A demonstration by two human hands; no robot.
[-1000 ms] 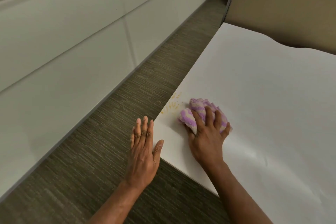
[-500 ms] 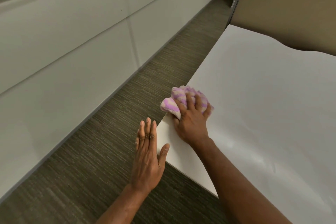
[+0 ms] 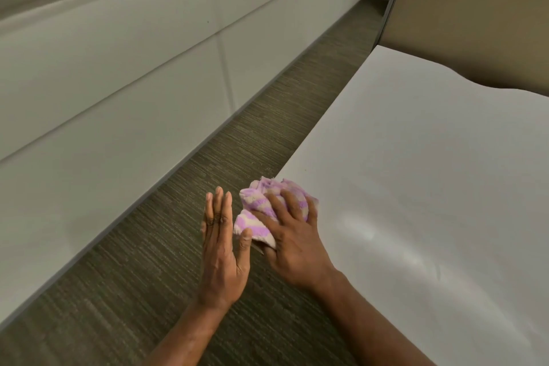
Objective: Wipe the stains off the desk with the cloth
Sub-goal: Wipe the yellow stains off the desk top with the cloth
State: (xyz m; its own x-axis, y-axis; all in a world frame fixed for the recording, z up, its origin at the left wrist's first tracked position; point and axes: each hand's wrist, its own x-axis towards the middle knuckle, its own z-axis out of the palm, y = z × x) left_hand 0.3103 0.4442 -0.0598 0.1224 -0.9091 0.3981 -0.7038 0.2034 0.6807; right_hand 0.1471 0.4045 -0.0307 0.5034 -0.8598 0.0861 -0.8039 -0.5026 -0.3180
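Right hand (image 3: 294, 244), gripping the cloth (image 3: 261, 202), had dragged it across the stains to the desk (image 3: 416, 157) edge; left hand (image 3: 221, 252) flat, fingers straight.

Crumpled purple-and-cream cloth (image 3: 256, 197), bunched up, overhanging near-left corner of white desk (image 3: 416, 187)

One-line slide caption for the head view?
Right hand grips bunched purple cloth at the desk edge; left hand flat beside it.
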